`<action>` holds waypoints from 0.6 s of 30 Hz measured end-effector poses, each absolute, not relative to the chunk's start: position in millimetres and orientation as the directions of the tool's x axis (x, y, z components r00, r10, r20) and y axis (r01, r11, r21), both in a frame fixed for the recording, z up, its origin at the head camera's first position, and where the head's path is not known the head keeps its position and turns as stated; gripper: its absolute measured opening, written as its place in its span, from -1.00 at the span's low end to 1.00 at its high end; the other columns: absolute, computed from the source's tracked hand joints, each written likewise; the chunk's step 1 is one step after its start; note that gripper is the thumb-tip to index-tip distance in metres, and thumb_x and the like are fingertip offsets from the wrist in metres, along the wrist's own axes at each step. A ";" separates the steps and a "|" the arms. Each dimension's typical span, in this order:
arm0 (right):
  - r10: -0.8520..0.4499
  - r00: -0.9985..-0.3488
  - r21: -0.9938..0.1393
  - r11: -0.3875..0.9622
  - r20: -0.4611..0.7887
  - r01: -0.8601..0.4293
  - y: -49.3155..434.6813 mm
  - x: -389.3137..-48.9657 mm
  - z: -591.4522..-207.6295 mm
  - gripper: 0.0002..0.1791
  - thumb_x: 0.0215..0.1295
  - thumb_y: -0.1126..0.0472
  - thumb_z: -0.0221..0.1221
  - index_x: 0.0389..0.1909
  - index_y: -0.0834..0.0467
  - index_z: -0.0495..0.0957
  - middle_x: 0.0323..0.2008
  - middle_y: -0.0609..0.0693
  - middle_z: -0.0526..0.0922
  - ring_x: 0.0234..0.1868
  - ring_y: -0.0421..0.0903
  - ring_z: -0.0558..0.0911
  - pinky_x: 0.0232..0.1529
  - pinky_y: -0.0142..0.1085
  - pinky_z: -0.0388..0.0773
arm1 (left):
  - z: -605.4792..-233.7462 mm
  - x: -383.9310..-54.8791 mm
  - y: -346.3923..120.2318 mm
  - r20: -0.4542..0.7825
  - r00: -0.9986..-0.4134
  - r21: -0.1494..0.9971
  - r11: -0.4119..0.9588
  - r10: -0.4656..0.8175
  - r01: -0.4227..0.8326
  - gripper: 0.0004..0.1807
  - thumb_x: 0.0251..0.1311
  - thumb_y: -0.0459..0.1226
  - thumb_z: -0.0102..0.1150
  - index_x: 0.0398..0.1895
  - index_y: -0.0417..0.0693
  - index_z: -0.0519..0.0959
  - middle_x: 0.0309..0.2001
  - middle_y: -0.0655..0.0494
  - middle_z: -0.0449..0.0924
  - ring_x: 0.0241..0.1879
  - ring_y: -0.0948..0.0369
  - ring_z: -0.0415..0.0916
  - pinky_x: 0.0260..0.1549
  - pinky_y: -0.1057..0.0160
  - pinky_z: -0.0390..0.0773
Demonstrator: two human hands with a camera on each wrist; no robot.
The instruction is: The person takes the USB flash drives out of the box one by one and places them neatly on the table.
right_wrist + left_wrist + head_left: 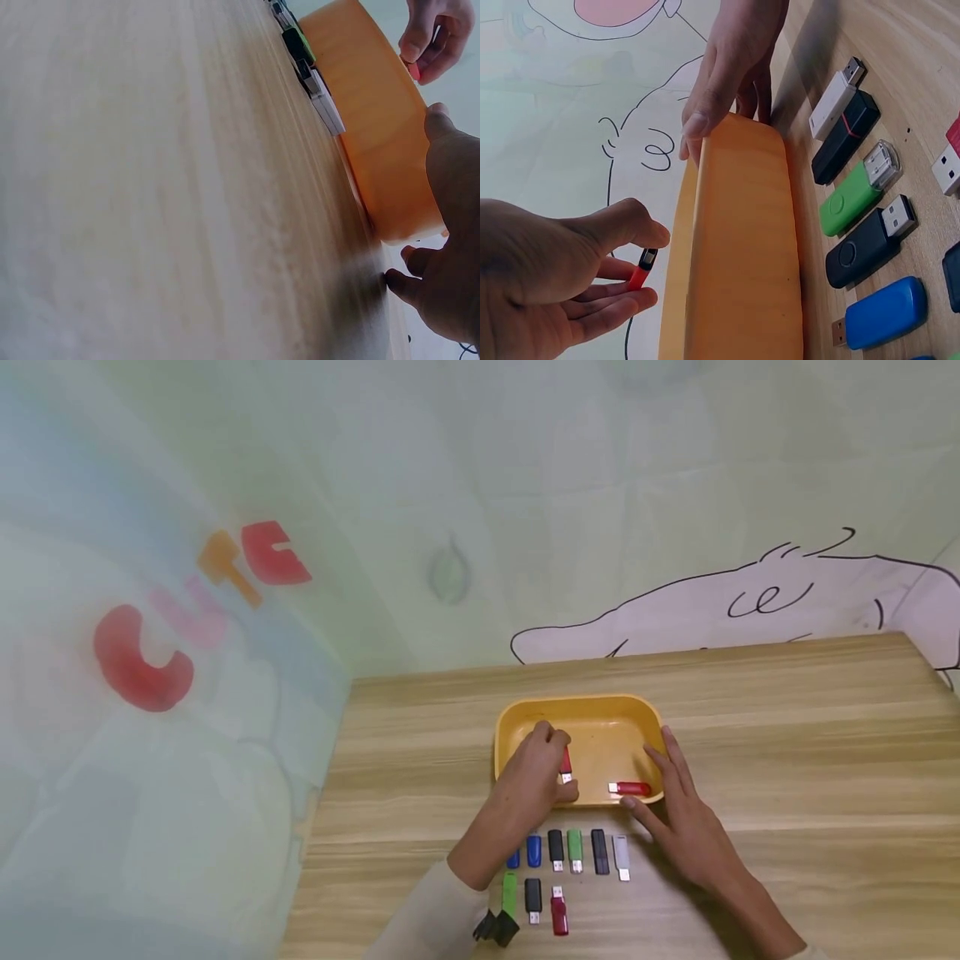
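My left hand (528,778) is over the left part of a yellow plastic tray (600,700). It pinches a red USB flash drive (566,762) between thumb and fingertips; in the left wrist view, the red drive (638,278) shows above the tray's rim. A second red USB flash drive (632,788) lies inside at the tray's near right corner. My right hand (688,828) rests at that corner, its thumb on the near rim and its fingers spread along the right side.
In front of the tray, USB flash drives lie in two rows on the wooden table (787,777): blue (534,851), black (555,850), green (574,850), silver (622,857) and dark red (559,915) among them. A printed cloth (420,510) hangs behind and left.
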State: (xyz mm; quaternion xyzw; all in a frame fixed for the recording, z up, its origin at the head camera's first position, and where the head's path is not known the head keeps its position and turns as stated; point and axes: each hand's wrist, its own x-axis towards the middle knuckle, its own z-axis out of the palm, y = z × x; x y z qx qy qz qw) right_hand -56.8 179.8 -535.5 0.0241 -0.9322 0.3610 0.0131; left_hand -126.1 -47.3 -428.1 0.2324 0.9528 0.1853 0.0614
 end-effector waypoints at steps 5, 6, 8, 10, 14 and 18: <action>-0.036 -0.998 -0.677 0.734 0.052 -0.062 179.6 -56.9 -536.1 -0.06 0.52 -0.25 0.19 0.71 -0.02 -0.02 0.76 -0.07 -0.40 0.47 0.45 0.40 0.24 0.42 0.49 | -425.2 -122.2 -47.8 -0.029 -0.892 0.376 0.832 0.451 0.409 -0.36 0.11 -0.20 0.64 0.23 -0.23 0.61 0.06 -0.06 0.58 -0.10 0.17 0.53 0.03 0.34 0.70; -0.037 -0.998 -0.677 0.733 0.053 -0.063 179.6 -56.9 -536.0 -0.06 0.52 -0.25 0.19 0.71 -0.02 -0.02 0.76 -0.07 -0.40 0.48 0.45 0.39 0.24 0.41 0.49 | -424.6 -121.2 -48.1 -0.031 -0.894 0.378 0.833 0.447 0.404 -0.36 0.11 -0.20 0.64 0.23 -0.22 0.61 0.06 -0.05 0.57 -0.10 0.18 0.52 0.04 0.34 0.70; -0.038 -0.998 -0.677 0.733 0.054 -0.065 179.5 -57.0 -536.0 -0.06 0.52 -0.25 0.19 0.71 -0.01 -0.02 0.76 -0.06 -0.40 0.48 0.45 0.38 0.24 0.42 0.49 | -423.7 -119.3 -48.8 -0.036 -0.896 0.379 0.835 0.444 0.398 -0.36 0.12 -0.19 0.64 0.23 -0.21 0.60 0.06 -0.04 0.57 -0.09 0.18 0.51 0.05 0.34 0.69; -0.040 -0.998 -0.677 0.733 0.055 -0.066 179.6 -56.8 -536.0 -0.06 0.53 -0.24 0.19 0.71 0.00 -0.01 0.76 -0.06 -0.40 0.48 0.45 0.38 0.24 0.42 0.48 | -422.9 -117.3 -49.6 -0.039 -0.896 0.385 0.834 0.442 0.394 -0.36 0.13 -0.18 0.63 0.24 -0.19 0.60 0.06 -0.03 0.56 -0.08 0.19 0.51 0.07 0.34 0.69; -0.040 -0.998 -0.677 0.733 0.058 -0.069 179.8 -56.2 -536.3 -0.06 0.53 -0.23 0.19 0.71 0.00 -0.02 0.76 -0.06 -0.39 0.47 0.46 0.40 0.23 0.43 0.48 | -422.6 -113.3 -51.0 -0.041 -0.897 0.386 0.835 0.440 0.392 -0.35 0.14 -0.15 0.63 0.26 -0.16 0.59 0.08 -0.01 0.56 -0.06 0.20 0.52 0.09 0.33 0.69; -0.038 -0.998 -0.675 0.735 0.058 -0.067 180.1 -56.9 -536.8 -0.06 0.52 -0.24 0.19 0.71 -0.01 -0.02 0.76 -0.07 -0.39 0.48 0.45 0.39 0.24 0.42 0.48 | -423.1 -109.0 -52.2 -0.045 -0.898 0.384 0.838 0.437 0.388 -0.35 0.14 -0.15 0.63 0.27 -0.14 0.59 0.10 0.00 0.57 -0.06 0.20 0.54 0.11 0.31 0.69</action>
